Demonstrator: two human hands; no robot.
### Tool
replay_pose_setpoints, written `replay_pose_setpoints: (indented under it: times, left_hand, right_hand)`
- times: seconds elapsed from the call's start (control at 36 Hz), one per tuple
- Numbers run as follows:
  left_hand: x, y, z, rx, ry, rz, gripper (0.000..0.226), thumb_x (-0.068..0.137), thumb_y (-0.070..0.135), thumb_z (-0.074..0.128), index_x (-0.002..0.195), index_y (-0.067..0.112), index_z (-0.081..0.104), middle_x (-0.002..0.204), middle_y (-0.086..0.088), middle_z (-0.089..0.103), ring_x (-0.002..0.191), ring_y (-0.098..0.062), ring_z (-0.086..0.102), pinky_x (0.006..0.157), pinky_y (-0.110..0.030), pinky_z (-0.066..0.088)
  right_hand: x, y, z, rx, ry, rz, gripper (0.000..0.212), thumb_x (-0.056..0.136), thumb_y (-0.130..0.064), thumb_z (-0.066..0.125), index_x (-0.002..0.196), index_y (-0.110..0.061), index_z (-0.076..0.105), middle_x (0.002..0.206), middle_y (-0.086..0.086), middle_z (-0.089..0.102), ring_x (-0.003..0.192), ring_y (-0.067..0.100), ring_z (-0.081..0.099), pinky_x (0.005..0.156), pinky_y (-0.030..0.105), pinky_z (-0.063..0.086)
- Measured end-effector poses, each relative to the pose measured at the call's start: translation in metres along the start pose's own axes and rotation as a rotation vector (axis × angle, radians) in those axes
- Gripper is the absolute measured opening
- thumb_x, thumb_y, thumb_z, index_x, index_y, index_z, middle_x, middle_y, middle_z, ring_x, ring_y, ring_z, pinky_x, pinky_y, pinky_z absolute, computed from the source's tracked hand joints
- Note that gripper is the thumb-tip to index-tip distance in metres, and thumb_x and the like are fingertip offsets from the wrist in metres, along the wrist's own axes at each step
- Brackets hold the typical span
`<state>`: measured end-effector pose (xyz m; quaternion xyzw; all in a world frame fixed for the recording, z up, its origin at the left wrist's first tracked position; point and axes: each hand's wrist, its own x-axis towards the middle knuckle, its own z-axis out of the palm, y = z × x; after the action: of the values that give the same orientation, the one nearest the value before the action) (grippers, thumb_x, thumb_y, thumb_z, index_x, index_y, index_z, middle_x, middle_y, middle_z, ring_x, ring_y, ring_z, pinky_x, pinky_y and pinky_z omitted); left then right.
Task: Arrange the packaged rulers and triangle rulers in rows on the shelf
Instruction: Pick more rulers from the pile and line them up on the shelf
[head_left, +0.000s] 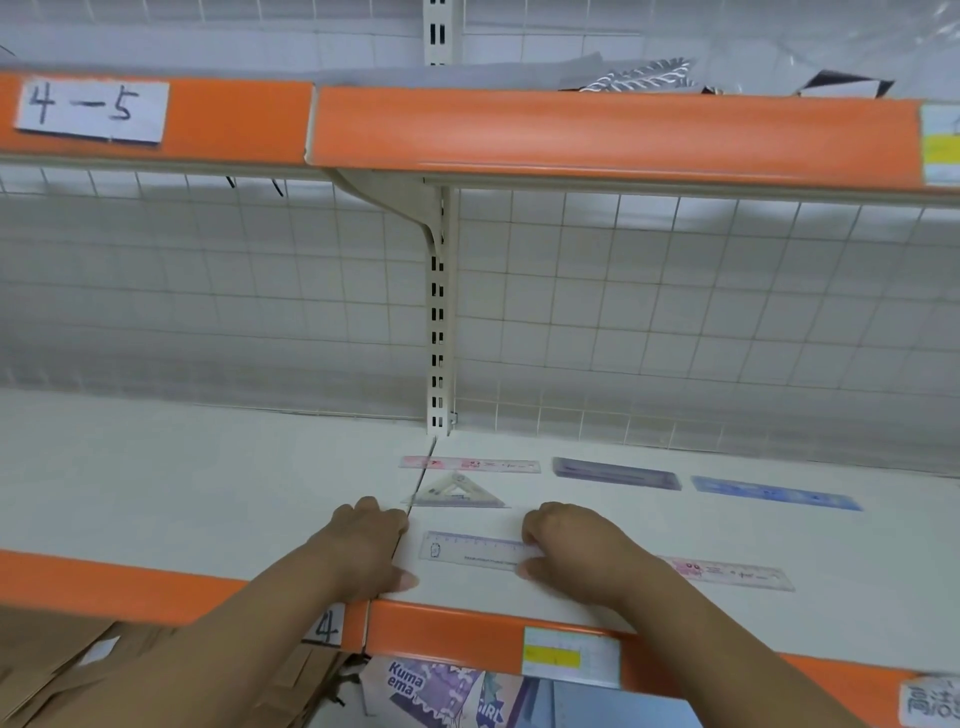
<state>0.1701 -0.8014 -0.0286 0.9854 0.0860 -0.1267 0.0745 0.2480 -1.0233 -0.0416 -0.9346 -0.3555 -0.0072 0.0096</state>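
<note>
You are facing a white shelf (208, 493) with an orange front strip (447, 631), and a slotted metal post (439, 338) stands upright at the middle of its back wall. Your two hands are apart, both low on the shelf in front of the post. Your left hand (363, 551) lies palm down just left of the post's line, on the seam between two shelf boards. Its fingers are loosely bent, its thumb points right, and it holds nothing. Your right hand (571, 551) is right of the post's line and grips the right end of a purple ruler (472, 551), with fingers over the far edge and thumb at the near edge. That ruler lies flat and crosswise, near the front edge, almost straight out from the post. Nearer the post lies a pale triangle ruler (457, 491), flat, with its point toward the post. Behind it, closest to the post's foot, is a pink ruler (472, 464) lying crosswise over the seam. In the same back row, going right from the post, are a dark purple pack (615, 473) and then a blue ruler (774, 492), each apart from the next. A second pink ruler (727, 571) lies in the front row, right of the post and beyond your right hand. Up and left of the post, a paper label (93, 109) on the upper shelf's strip reads "4-5". A yellow price tag (569, 657) sits on the lower strip, below and right of the post.
</note>
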Motion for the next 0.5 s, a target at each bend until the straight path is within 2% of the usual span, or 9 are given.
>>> replay_pose_setpoints:
  times: [0.14, 0.31, 0.5]
  left_hand:
    - [-0.001, 0.003, -0.002, 0.000, -0.012, -0.010, 0.065, 0.087, 0.049, 0.060, 0.141, 0.023, 0.036, 0.136, -0.006, 0.035, 0.128, -0.025, 0.034, 0.105, -0.036, 0.038]
    - [-0.001, 0.019, 0.000, -0.013, -0.020, 0.017, 0.065, 0.087, 0.048, 0.061, 0.142, 0.022, 0.036, 0.140, -0.006, 0.034, 0.130, -0.025, 0.032, 0.107, -0.035, 0.035]
    - [0.003, 0.046, 0.003, -0.018, -0.037, 0.063, 0.068, 0.087, 0.048, 0.062, 0.143, 0.022, 0.034, 0.143, -0.008, 0.031, 0.133, -0.026, 0.030, 0.109, -0.036, 0.034]
  right_hand:
    - [0.000, 0.000, -0.003, -0.103, 0.013, -0.045, 0.034, 0.090, -0.037, 0.051, 0.108, -0.008, 0.060, 0.111, 0.011, 0.060, 0.101, 0.029, 0.057, 0.082, 0.034, 0.045]
    - [-0.003, 0.007, -0.008, -0.113, 0.029, -0.048, 0.033, 0.092, -0.036, 0.049, 0.108, -0.010, 0.060, 0.110, 0.011, 0.059, 0.101, 0.029, 0.056, 0.082, 0.033, 0.043]
    - [-0.012, 0.029, -0.017, -0.062, 0.068, 0.007, 0.027, 0.090, -0.036, 0.049, 0.093, -0.011, 0.058, 0.099, 0.007, 0.057, 0.091, 0.026, 0.056, 0.066, 0.029, 0.036]
